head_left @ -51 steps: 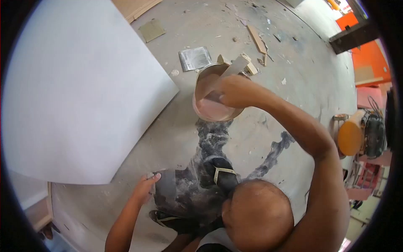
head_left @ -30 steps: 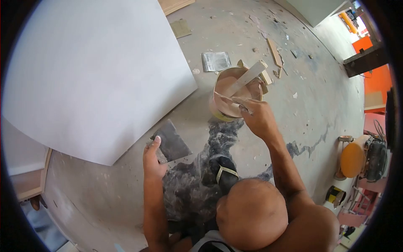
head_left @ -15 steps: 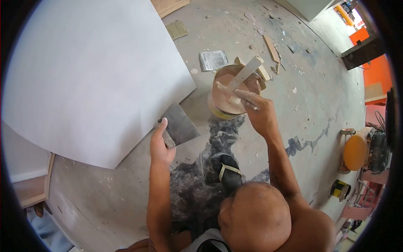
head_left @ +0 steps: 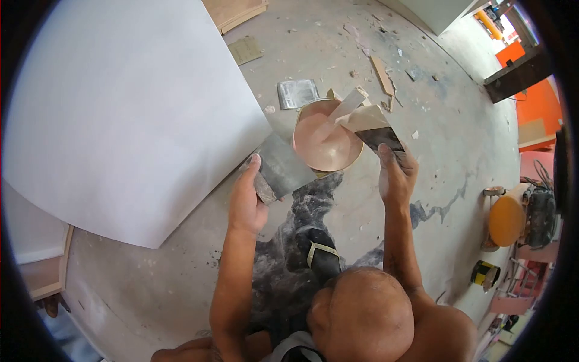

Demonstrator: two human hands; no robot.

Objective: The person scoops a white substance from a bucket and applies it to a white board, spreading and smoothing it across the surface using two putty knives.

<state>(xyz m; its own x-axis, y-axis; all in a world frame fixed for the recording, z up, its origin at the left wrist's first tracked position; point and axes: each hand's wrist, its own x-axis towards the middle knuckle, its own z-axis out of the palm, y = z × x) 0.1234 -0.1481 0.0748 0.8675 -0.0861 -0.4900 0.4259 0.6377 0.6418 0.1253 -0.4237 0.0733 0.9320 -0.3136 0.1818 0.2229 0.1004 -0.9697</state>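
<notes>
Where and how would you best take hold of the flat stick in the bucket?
Probably by its upper end, coming from above and pinching its broad faces. The stick leans out over the far rim of the bucket, while its lower end sits in the pink paste.

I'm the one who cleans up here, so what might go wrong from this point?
Paste on the scraper in the right hand may drip onto the floor beside the bucket. The stick juts above the bucket's rim, close to the scraper, so a knock could flick paste out. The left hand's plate looks near the white board's corner and might mark it.
</notes>
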